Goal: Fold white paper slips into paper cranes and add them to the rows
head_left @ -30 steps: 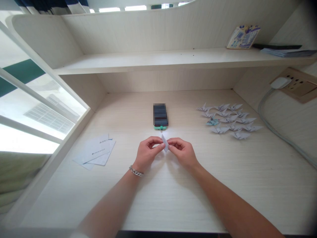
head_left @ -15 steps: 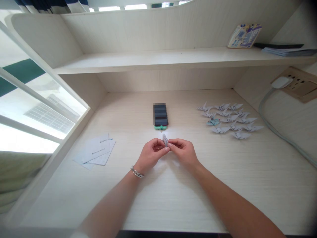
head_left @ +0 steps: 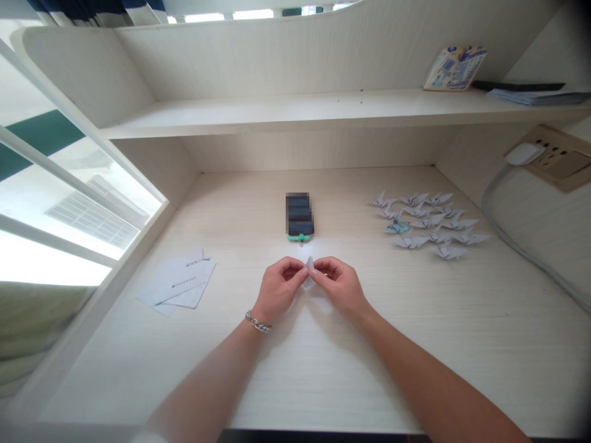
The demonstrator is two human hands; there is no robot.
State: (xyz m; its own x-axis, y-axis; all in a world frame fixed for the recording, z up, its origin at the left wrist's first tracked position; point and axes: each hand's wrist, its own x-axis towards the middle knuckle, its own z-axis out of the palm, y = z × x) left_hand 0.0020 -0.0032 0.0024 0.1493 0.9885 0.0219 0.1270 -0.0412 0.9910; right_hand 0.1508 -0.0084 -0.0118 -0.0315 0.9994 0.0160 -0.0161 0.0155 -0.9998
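Observation:
A small folded piece of white paper (head_left: 308, 278) is pinched between my two hands, over the middle of the desk. My left hand (head_left: 281, 284), with a silver chain bracelet (head_left: 258, 322) at its wrist, grips the paper's left side between thumb and fingers. From the right, my right hand (head_left: 339, 283) pinches the other side, the two thumb tips close together. A pointed tip of the paper stands up between the fingers, and part of it is hidden by them. Just beyond my hands lies a phone (head_left: 300, 215) with a green edge, its screen blurred out.
Several folded paper cranes (head_left: 427, 219), one of them bluish, stand at the right. Loose white paper sheets (head_left: 182, 283) lie at the left. A grey cable (head_left: 517, 246) runs from a wall socket (head_left: 561, 157) along the right side. Above the desk's back is a shelf (head_left: 277, 111).
The folded paper has been turned and now shows a wider face, its lower part visible below the thumbs. My right thumb has moved up slightly on it.

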